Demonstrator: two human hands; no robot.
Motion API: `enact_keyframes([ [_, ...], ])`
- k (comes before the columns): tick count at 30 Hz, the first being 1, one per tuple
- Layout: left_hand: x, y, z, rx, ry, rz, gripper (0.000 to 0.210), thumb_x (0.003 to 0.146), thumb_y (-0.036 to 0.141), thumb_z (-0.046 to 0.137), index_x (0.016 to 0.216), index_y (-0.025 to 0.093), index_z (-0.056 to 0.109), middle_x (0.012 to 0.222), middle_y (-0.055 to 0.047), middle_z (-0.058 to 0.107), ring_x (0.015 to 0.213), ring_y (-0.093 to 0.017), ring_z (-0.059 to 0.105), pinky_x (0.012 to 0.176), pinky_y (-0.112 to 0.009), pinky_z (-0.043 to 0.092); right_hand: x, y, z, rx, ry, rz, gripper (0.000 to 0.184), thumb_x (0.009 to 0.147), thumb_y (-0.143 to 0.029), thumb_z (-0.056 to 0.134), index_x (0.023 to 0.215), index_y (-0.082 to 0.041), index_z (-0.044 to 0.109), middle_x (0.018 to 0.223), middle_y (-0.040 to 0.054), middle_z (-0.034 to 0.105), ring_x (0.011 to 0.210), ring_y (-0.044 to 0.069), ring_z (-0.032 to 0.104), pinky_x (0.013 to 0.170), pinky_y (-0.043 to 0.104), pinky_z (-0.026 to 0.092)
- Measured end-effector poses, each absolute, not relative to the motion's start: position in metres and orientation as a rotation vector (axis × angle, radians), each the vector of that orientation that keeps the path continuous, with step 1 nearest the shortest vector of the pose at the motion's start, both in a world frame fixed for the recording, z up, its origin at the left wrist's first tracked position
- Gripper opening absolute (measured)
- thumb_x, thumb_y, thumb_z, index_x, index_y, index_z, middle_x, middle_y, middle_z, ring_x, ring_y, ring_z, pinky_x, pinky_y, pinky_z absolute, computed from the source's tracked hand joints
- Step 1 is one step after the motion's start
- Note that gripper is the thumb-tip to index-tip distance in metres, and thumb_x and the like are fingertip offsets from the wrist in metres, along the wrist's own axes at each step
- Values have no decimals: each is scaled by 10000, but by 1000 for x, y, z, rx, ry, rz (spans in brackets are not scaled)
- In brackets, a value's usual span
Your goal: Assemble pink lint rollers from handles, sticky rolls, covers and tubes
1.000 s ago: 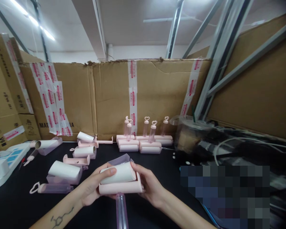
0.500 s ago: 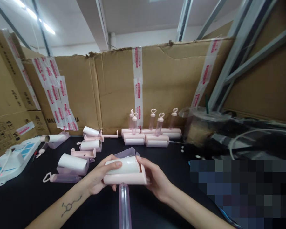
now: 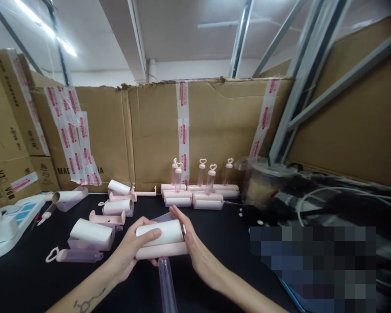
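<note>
My left hand (image 3: 130,245) is closed around a lint roller, its thumb across the white sticky roll (image 3: 167,232) and its fingers under the pink holder (image 3: 163,250). From the holder a clear handle (image 3: 167,284) points down toward me. My right hand (image 3: 195,250) lies with its palm against the right end of the lint roller, fingers stretched out and pointing up. A translucent cover (image 3: 163,218) shows partly behind the roll; the hands hide the rest of it.
Finished-looking lint rollers (image 3: 208,200) stand in a group at the back. Loose rolls (image 3: 91,230), pink holders (image 3: 107,218) and a clear handle with a heart-shaped loop (image 3: 74,255) lie on the left. A power strip (image 3: 16,224) is far left; a drink cup (image 3: 260,184) stands right.
My right hand has gone from gripping the lint roller's right end with bent fingers to pressing it with a flattened palm. The view has tilted up and shifted slightly right.
</note>
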State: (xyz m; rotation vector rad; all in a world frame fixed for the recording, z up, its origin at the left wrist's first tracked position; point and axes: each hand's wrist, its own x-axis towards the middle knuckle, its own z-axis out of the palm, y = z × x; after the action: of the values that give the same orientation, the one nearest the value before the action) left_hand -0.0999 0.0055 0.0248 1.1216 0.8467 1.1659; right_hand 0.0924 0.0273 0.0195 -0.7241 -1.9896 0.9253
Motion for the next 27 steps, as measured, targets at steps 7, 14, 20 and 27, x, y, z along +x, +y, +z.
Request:
enact_keyframes([
  [7, -92, 5, 15, 1002, 842, 1192, 273, 777, 446, 565, 815, 181, 509, 701, 2, 547, 603, -153, 588, 422, -235, 479, 98, 19, 34, -828, -2042, 1121, 492, 926, -482, 207, 1381, -295, 206, 1403, 51, 302, 1236, 227, 351, 1050, 411, 203],
  [14, -96, 6, 14, 961, 840, 1096, 295, 770, 410, 588, 855, 130, 553, 712, -41, 572, 607, -166, 587, 453, -261, 489, 94, 19, 30, -808, -1920, 1229, 461, 914, -497, 237, 1285, -260, 374, 1152, 63, 511, 1017, 229, 505, 956, 400, 328],
  [20, -94, 3, 16, 949, 850, 1142, 295, 758, 400, 612, 867, 130, 566, 694, -27, 574, 585, -151, 567, 458, -257, 479, 99, 27, 24, -747, -1965, 1092, 458, 940, -410, 155, 1348, -241, 276, 1198, 92, 485, 1028, 226, 506, 914, 417, 371],
  [27, -105, 6, 37, 817, 609, 1017, 501, 801, 553, 435, 1043, 132, 558, 936, -97, 634, 869, -240, 588, 738, -352, 469, 114, 39, 39, -404, -2494, -23, 441, 849, -213, 512, 1243, -405, 463, 1317, 1, 476, 1197, 214, 422, 1072, 443, 154],
])
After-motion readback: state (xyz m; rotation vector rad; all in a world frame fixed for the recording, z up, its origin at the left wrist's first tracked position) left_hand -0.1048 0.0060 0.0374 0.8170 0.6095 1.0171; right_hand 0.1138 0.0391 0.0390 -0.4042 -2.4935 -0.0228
